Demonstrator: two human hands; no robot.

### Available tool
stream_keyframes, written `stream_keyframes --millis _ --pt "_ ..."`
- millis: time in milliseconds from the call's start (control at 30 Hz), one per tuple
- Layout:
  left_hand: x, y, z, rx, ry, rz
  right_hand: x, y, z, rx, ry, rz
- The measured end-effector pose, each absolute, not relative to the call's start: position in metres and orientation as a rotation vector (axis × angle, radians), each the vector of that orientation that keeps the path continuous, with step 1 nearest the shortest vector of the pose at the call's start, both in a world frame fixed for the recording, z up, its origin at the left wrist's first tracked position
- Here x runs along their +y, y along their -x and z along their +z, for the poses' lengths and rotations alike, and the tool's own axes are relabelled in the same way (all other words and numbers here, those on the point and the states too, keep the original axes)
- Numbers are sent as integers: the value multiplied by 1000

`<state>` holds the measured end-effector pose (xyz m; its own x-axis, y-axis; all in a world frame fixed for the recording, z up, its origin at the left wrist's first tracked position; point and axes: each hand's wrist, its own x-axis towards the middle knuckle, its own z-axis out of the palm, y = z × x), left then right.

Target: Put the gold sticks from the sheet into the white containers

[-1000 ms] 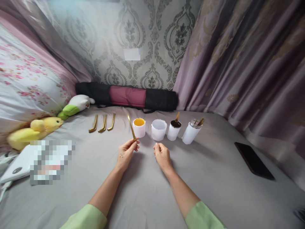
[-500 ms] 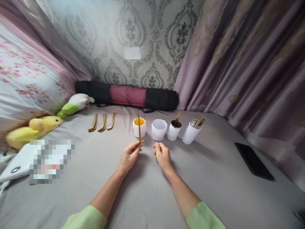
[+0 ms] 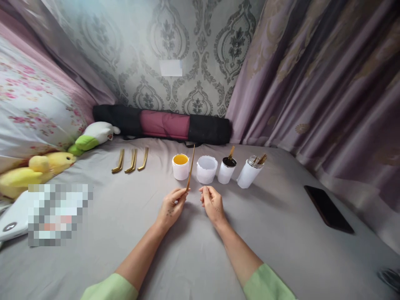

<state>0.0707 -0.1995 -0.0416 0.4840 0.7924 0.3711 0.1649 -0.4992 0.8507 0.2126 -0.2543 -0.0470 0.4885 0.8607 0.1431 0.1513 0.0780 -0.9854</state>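
My left hand (image 3: 173, 207) pinches the lower end of a thin gold-brown stick (image 3: 191, 167), which points up and leans slightly right. My right hand (image 3: 213, 203) is closed, thumb against curled fingers; anything inside is hidden. Beyond the hands stand a white cup with a yellow inside (image 3: 180, 171), a whitish translucent cup (image 3: 206, 171), a white can with a dark inside (image 3: 225, 173) holding gold sticks (image 3: 231, 152), and a tilted white jar (image 3: 248, 176) with several brownish sticks. The held stick's upper part passes between the first two cups in view.
Bent gold sticks (image 3: 132, 161) lie in three bundles at left on the grey sheet (image 3: 200, 254). A black phone (image 3: 328, 208) lies at right. A black and maroon roll bag (image 3: 165, 125) rests along the wall. Plush toys (image 3: 40, 168) and a white device (image 3: 15, 221) are at left.
The stick in my left hand has tipped from nearly upright to leaning right, away from the yellow cup's front. My right hand keeps its closed shape. The view has shifted slightly.
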Motion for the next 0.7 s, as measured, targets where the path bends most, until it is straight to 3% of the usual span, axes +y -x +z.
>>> stream_keyframes --millis 700 --pt "-201 -72 -49 759 -2232 989 -255 -210 -42 -924 1364 735"
